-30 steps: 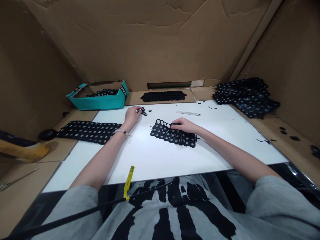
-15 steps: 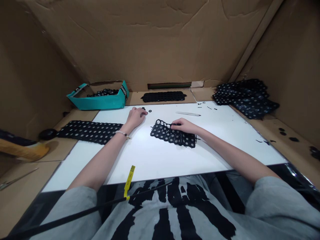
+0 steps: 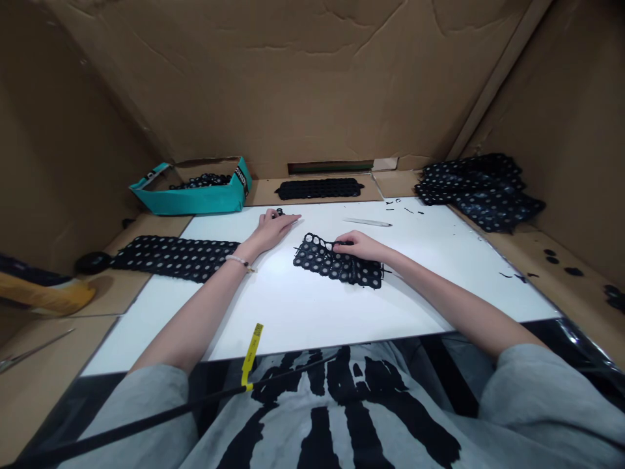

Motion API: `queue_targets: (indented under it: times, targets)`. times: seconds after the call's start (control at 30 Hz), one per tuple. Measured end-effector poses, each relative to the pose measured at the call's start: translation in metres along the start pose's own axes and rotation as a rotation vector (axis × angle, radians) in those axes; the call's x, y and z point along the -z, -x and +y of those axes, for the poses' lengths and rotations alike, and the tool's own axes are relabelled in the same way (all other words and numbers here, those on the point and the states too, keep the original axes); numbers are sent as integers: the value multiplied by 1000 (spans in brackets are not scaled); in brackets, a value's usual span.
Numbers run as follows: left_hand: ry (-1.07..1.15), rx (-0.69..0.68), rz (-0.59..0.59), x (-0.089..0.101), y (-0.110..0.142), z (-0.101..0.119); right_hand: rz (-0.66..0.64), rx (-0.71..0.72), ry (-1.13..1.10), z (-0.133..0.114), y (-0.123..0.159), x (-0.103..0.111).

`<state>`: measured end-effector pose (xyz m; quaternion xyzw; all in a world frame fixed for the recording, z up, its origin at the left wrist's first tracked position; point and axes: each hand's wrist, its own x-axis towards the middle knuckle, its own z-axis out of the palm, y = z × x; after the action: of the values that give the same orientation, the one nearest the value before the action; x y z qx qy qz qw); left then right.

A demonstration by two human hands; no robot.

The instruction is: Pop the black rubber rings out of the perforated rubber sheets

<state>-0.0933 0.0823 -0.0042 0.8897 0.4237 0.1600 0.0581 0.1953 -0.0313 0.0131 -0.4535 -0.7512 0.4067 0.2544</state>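
Note:
A short black openwork piece made of rows of linked rings (image 3: 325,260) lies on the white board. My right hand (image 3: 360,245) is closed on its far edge, thumb and fingers pinching it. Farther to the left, my left hand (image 3: 274,230) rests on the board, its fingers stretched towards the right. Small black rings (image 3: 278,212) sit right beside its knuckles. What lies under the left fingertips is hidden. A longer black dotted strip (image 3: 168,256) reaches under or behind the left wrist; I cannot tell which.
A turquoise box (image 3: 195,203) of black rings stands at the back left. Behind the board lies a black strip (image 3: 319,188); a white pen-like tool (image 3: 367,222) is nearer. Dotted black pieces (image 3: 481,189) are piled at right. Cardboard walls (image 3: 312,85) surround the board (image 3: 263,306).
My left hand has shifted slightly right, and its fingers have straightened over the spot where a single small ring lay. My right hand and the ring piece have stayed put.

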Motion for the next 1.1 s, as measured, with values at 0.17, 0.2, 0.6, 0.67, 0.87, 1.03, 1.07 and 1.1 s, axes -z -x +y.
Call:
queue_targets:
  times: [0.17,0.2,0.6,0.67,0.87,1.03,1.07,1.1]
  targets:
    - [-56,80,34,1,2,-2,4,-5,-4,-2,1,0]
    - [-60,91,59,2,3,-1,3,-8,-3,-2,1,0]
    - [756,8,-246,3,0,49,-141,86,75,1,0,18]
    - [810,12,-302,8,2,52,-133,53,146,2,2,25]
    - [727,-52,-305,11,3,52,-111,-5,258,0,7,40]
    - [729,-37,-176,17,5,63,114,6,128,-9,-5,28]
    - [704,-52,-146,21,7,66,122,19,103,-11,-10,23]
    - [667,-62,-110,24,9,69,103,36,90,-14,-16,16]
